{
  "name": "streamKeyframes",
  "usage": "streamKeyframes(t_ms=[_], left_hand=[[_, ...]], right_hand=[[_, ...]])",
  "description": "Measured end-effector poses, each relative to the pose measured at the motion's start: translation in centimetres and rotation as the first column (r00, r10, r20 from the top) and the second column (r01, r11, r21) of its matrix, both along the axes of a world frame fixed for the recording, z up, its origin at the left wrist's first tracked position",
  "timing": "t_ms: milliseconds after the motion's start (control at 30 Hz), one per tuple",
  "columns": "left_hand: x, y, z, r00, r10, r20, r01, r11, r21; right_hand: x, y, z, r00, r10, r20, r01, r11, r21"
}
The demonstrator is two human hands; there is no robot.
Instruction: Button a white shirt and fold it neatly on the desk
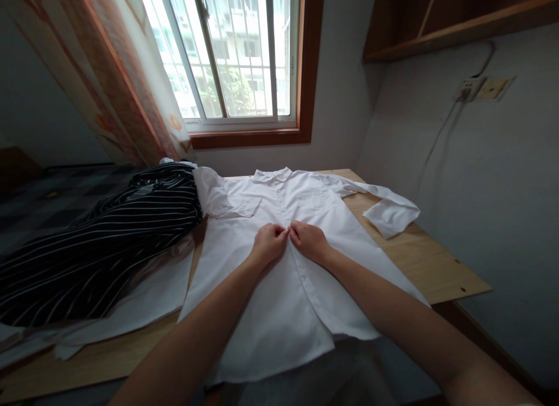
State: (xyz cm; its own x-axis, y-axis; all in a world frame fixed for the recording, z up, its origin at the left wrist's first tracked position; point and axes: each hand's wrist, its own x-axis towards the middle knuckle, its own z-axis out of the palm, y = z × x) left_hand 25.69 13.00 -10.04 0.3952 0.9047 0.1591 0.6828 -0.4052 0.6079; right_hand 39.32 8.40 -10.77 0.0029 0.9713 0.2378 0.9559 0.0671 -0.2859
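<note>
A white button-up shirt (244, 313) lies spread out, front side up, with its collar at the far end and its hem towards me. My left hand (269, 243) and my right hand (309, 241) meet at the middle of its front placket. Both are closed in a pinch on the placket edges, fingertips almost touching. The buttons above my hands look fastened; below them the front edges part. Whatever button sits between my fingertips is too small to make out. One sleeve stretches out to the right, the other is folded in at the left.
Under the shirt is a wooden board (437, 272) with its corner at the right. Black striped clothing (109, 237) is heaped on the left over other white cloth (152, 295). Behind are a barred window (244, 62) and a curtain (100, 62); a cable (430, 144) hangs along the right wall.
</note>
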Motion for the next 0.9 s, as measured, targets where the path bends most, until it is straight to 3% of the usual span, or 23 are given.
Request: streamKeyframes(t_ms=[267,767,900], left_hand=[[0.2,-1.0,1.1,0.970,0.055,-0.237,-0.035,0.995,0.091],[-0.2,-1.0,1.0,0.967,0.014,-0.255,0.021,0.991,0.134],[-0.7,-0.9,0.6,0.965,0.089,-0.247,-0.036,0.977,0.211]], right_hand=[[-0.1,0.3,-0.4,0.991,-0.086,-0.100,0.089,0.996,0.028],[0.3,0.1,-0.2,0.978,-0.045,-0.206,0.055,0.997,0.046],[1.1,-0.3,0.3,0.975,-0.132,-0.181,0.156,0.980,0.125]])
